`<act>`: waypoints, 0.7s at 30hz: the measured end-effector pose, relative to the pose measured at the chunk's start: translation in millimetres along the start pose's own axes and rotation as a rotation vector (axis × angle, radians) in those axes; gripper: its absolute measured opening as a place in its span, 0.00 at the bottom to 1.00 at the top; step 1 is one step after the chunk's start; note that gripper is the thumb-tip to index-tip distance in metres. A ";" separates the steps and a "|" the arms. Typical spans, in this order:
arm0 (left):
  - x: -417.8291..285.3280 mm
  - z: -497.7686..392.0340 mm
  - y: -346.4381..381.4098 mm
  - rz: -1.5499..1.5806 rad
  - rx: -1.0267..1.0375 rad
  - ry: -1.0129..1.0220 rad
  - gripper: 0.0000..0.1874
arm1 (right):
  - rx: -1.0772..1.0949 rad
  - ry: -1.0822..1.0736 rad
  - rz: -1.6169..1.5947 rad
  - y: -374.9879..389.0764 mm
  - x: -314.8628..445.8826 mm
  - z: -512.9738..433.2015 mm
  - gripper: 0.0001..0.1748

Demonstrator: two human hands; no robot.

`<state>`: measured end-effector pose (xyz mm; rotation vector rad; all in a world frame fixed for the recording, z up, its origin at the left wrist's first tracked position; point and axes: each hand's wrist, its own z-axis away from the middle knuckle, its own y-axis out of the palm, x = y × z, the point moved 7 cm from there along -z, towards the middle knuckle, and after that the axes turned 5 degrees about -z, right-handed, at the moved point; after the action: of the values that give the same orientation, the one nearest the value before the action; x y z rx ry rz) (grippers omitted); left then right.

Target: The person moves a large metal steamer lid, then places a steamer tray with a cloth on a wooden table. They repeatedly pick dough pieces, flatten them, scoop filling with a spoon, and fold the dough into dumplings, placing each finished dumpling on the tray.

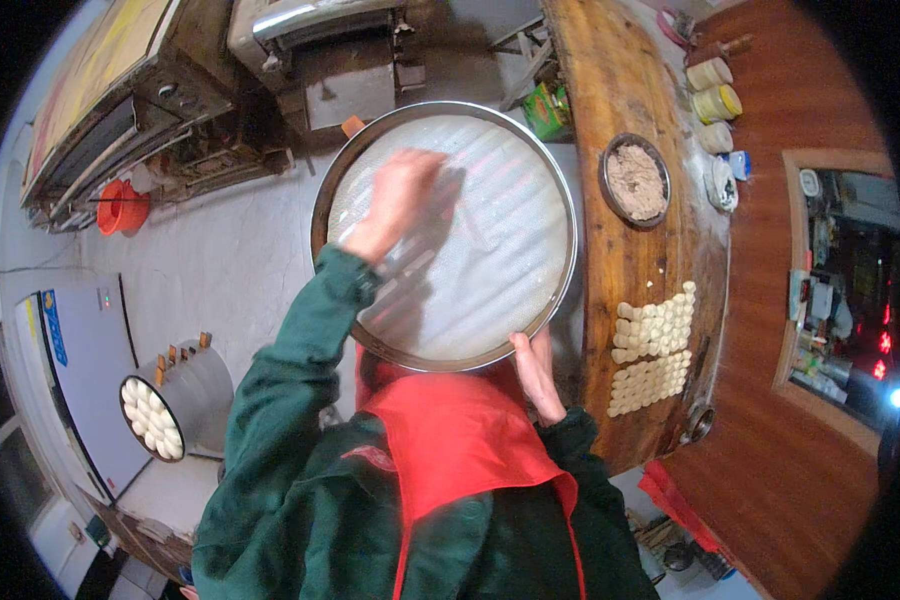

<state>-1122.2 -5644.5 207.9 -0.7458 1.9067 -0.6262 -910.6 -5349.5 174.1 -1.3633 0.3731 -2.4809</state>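
A large round steamer tray (487,247) with a metal rim and a pale mesh liner spans the space before my body. Its lower right rim is gripped by my right hand (538,375), thumb on top and fingers beneath. My left hand (403,199) is over the upper left of the liner, bent at the wrist and blurred by motion. Its fingers look curled; whether they touch the liner or hold anything small is unclear. A shadow of the hand and forearm falls across the mesh. Below the tray hangs my red apron (457,442).
To the right, a wooden worktable (604,97) bears a bowl of filling (635,180), rows of dough pieces (652,322) and several jars (712,90). At left stand stacked steamers (195,390) with white buns (150,420), a white chest freezer (90,375) and an orange bucket (122,206).
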 end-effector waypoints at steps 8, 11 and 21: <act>-18.1 -38.4 52.8 0.058 0.021 0.055 0.07 | -0.049 -0.084 0.070 3.0 -3.2 4.4 0.35; -13.5 -36.6 60.2 0.045 0.040 0.058 0.05 | -0.047 -0.027 0.116 3.9 -14.5 3.1 0.33; 1.6 -40.9 80.4 0.044 0.098 -0.094 0.07 | -0.005 -0.021 0.291 2.1 -37.4 2.1 0.36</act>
<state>-1178.4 -5586.5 167.8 -0.6581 1.7884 -0.6418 -889.3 -5337.9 145.4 -1.2376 0.5319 -2.2276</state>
